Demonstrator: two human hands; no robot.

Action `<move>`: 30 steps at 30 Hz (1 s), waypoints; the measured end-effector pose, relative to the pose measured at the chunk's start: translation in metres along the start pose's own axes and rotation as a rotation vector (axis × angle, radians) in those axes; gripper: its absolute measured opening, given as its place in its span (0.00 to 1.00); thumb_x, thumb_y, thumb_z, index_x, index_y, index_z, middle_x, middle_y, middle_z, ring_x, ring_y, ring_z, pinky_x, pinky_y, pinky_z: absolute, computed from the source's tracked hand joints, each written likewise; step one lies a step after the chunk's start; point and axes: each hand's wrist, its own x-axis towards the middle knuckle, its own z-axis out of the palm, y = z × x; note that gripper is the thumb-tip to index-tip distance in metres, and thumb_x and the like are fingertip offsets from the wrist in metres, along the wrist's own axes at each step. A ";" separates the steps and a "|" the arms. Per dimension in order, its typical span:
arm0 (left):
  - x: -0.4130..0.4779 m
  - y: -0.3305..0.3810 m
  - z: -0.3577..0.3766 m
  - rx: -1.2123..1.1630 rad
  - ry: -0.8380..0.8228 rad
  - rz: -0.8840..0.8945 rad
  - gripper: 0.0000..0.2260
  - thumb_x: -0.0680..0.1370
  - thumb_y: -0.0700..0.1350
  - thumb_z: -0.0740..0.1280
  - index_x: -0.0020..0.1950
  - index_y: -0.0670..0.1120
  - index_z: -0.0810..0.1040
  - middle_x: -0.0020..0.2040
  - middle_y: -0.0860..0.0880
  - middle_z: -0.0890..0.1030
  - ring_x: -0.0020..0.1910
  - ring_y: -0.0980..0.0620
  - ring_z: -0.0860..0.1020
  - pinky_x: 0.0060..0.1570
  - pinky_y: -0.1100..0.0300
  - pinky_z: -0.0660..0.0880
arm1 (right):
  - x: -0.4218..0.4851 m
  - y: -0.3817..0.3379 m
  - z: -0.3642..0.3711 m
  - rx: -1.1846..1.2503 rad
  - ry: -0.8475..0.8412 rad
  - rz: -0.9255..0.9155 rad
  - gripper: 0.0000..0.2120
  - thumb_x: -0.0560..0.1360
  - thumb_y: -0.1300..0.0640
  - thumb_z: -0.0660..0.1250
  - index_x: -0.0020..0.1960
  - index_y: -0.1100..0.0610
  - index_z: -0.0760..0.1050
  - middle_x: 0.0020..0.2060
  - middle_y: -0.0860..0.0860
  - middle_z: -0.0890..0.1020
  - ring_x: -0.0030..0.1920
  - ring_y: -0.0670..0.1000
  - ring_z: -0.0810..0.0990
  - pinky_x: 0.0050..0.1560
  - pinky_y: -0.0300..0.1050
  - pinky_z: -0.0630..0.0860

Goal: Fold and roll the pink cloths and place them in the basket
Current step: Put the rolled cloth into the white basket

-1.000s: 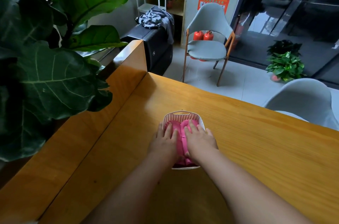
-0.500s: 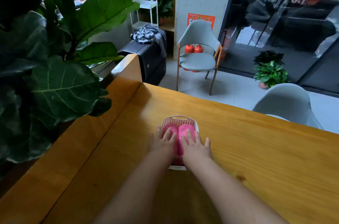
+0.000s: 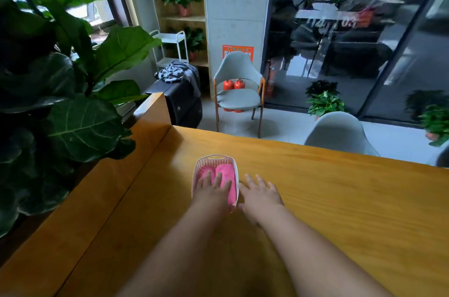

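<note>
The white basket (image 3: 215, 157) sits mid-table (image 3: 340, 199), long axis running 12 to 6 o'clock. Two rolled pink cloths (image 3: 226, 172) lie in it the same way, side by side. The left hand (image 3: 211, 191) rests flat on them, fingers straight, hiding their near ends. The right hand (image 3: 261, 196) lies relaxed, grasping nothing, on the wood just beside the basket's 3 o'clock wall. A raised ledge (image 3: 136, 155) runs at 9 o'clock, and the tabletop stretches wide toward 3.

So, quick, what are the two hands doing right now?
Left hand: open, fingers flat on the pink cloths in the basket.
Right hand: open, holding nothing, beside the basket.
</note>
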 end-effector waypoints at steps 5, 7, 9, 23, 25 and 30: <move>-0.022 0.051 -0.015 -0.029 0.018 0.072 0.38 0.82 0.64 0.62 0.86 0.53 0.48 0.87 0.44 0.46 0.84 0.36 0.43 0.81 0.38 0.47 | -0.047 0.048 0.011 0.042 0.003 0.083 0.31 0.86 0.43 0.57 0.85 0.46 0.50 0.85 0.51 0.43 0.84 0.58 0.44 0.81 0.62 0.51; -0.033 0.083 -0.024 -0.019 0.035 0.108 0.37 0.83 0.63 0.62 0.86 0.53 0.49 0.86 0.44 0.47 0.84 0.36 0.46 0.81 0.40 0.50 | -0.073 0.074 0.015 0.062 0.001 0.119 0.31 0.86 0.43 0.57 0.85 0.46 0.49 0.85 0.50 0.43 0.84 0.58 0.45 0.81 0.62 0.53; -0.043 0.117 -0.029 -0.008 0.045 0.142 0.37 0.83 0.63 0.62 0.86 0.53 0.49 0.86 0.45 0.49 0.84 0.37 0.48 0.80 0.41 0.51 | -0.099 0.100 0.019 0.099 0.001 0.150 0.31 0.86 0.43 0.57 0.85 0.46 0.49 0.85 0.50 0.44 0.84 0.59 0.47 0.80 0.62 0.55; -0.118 0.411 -0.028 0.078 0.086 0.414 0.37 0.84 0.64 0.61 0.86 0.53 0.47 0.86 0.46 0.52 0.83 0.40 0.53 0.79 0.44 0.58 | -0.325 0.317 0.109 0.342 0.067 0.396 0.30 0.87 0.52 0.58 0.85 0.47 0.50 0.85 0.48 0.47 0.83 0.58 0.54 0.77 0.61 0.63; -0.129 0.457 -0.021 0.078 0.085 0.464 0.38 0.84 0.64 0.61 0.86 0.53 0.47 0.86 0.46 0.52 0.83 0.40 0.54 0.79 0.44 0.59 | -0.359 0.347 0.126 0.372 0.081 0.442 0.29 0.87 0.51 0.57 0.85 0.47 0.51 0.85 0.48 0.47 0.82 0.58 0.55 0.76 0.60 0.64; -0.151 0.560 -0.012 0.087 0.071 0.593 0.38 0.84 0.63 0.61 0.87 0.53 0.46 0.86 0.45 0.52 0.83 0.40 0.55 0.79 0.45 0.59 | -0.428 0.411 0.160 0.442 0.107 0.563 0.29 0.88 0.51 0.57 0.85 0.47 0.51 0.85 0.46 0.47 0.83 0.58 0.54 0.75 0.59 0.67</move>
